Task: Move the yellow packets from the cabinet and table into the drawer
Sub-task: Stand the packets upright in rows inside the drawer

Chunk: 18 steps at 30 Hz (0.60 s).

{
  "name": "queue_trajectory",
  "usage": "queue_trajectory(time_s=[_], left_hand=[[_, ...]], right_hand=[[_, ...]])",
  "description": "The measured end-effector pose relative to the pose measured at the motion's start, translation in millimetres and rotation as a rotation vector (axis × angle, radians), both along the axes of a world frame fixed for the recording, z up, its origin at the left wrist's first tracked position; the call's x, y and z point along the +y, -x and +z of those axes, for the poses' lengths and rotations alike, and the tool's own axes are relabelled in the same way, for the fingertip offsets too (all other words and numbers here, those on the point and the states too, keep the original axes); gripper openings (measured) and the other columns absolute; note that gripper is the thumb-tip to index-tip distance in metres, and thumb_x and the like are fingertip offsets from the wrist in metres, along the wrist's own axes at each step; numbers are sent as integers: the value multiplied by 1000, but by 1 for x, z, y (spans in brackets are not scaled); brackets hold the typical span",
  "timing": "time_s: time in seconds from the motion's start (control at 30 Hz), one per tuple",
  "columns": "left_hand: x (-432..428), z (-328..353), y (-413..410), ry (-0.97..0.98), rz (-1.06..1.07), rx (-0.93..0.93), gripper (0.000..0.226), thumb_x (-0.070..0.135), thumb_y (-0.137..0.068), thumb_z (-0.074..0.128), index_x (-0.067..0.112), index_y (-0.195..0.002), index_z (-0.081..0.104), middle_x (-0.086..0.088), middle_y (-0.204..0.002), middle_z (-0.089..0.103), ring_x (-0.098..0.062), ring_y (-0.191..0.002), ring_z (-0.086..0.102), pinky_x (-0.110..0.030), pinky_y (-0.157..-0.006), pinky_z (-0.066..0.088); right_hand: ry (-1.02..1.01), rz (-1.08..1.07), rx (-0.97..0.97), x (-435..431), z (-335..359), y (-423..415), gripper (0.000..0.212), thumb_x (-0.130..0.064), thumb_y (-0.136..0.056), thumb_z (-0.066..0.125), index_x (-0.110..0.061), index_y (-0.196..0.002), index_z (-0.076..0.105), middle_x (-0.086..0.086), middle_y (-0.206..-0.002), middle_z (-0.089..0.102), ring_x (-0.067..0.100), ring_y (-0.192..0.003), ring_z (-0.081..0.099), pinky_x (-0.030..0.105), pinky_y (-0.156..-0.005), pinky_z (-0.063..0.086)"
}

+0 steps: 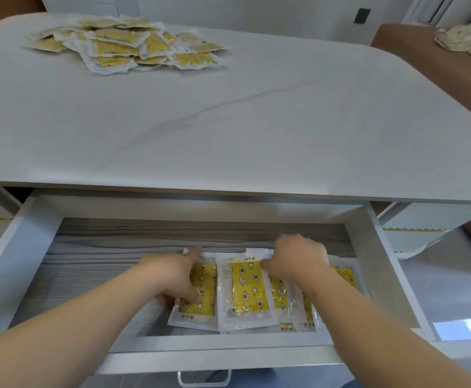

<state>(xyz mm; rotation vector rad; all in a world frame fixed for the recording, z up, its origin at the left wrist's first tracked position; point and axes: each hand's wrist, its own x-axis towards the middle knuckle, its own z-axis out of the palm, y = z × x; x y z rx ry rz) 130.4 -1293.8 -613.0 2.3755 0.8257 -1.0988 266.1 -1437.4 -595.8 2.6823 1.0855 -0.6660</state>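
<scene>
The white drawer (24, 247) stands pulled out below the table's front edge. Several yellow packets (245, 289) with star and flower prints lie overlapping in its right half. My left hand (178, 275) grips the leftmost packet, thumb along its top edge and fingers curled round its lower left corner. My right hand (298, 259) pinches the top edge of the packets on the right. A loose pile of yellow packets (128, 46) lies on the far left of the white table (228, 121).
Grey wood-grain lining (94, 261) covers the drawer's bare left half. A metal handle (203, 379) sticks out of the drawer front. A brown seat (424, 60) with patterned cloth (469, 40) stands past the table's right edge. Other white drawers (413, 219) flank this one.
</scene>
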Motion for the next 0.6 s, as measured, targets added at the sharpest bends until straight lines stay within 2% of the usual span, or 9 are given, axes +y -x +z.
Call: queue_trajectory(time_s=[0.03, 0.1, 0.17, 0.27, 0.4, 0.5, 0.6], left_hand=[[0, 1, 0, -115, -88, -29, 85, 57, -82, 56, 38, -148, 7, 4, -118, 58, -14, -98, 65, -26, -74, 49], [-1, 0, -4, -308, -206, -119, 76, 66, -81, 47, 36, -145, 19, -2, -139, 41, -22, -128, 41, -35, -95, 40], [-3, -5, -8, -281, -217, -225, 74, 64, -83, 47, 34, -145, 20, -2, -146, 28, -24, -135, 24, -41, -108, 28], [-8, -11, -10, -38, -172, -284, 78, 53, -85, 54, 33, -148, 13, 8, -153, 17, -22, -140, 12, -42, -114, 22], [-12, -15, -13, -3, -226, -302, 72, 48, -86, 55, 35, -147, 19, 9, -151, 25, -19, -139, 17, -44, -114, 23], [-15, -16, -14, 8, -206, -318, 70, 46, -86, 55, 37, -146, 20, 9, -152, 25, -20, -140, 18, -47, -114, 21], [-18, -16, -13, -29, -241, -335, 73, 49, -87, 54, 36, -147, 15, 14, -154, 18, -18, -141, 12, -48, -114, 12]], right_hand=[[-92, 41, -51, 2, -2, 0, 41, -48, -89, 50, -17, -115, 53, 3, -102, 59, 21, -97, 57, 32, -80, 46], [-131, 141, 25, 6, -11, 0, 64, -54, -86, 53, -26, -140, 34, 5, -139, 44, 26, -129, 38, 41, -102, 36], [-25, 192, 179, 8, -22, 3, 83, -58, -80, 59, -34, -148, 17, 0, -155, 19, 30, -141, 17, 49, -112, 19], [51, 176, 266, 7, -27, 4, 90, -55, -74, 67, -38, -148, 18, -3, -157, 10, 31, -143, 9, 54, -113, 13], [14, 198, 337, 3, -23, 1, 91, -48, -75, 70, -37, -148, 17, -5, -155, 23, 26, -143, 18, 55, -115, 16], [-94, 73, 404, -5, -19, -6, 86, -45, -80, 66, -33, -149, 16, -6, -153, 32, 22, -140, 30, 50, -115, 20], [51, 69, 260, -16, -15, -12, 83, -49, -82, 61, -36, -149, 15, -4, -159, 13, 28, -146, 9, 56, -114, 7]])
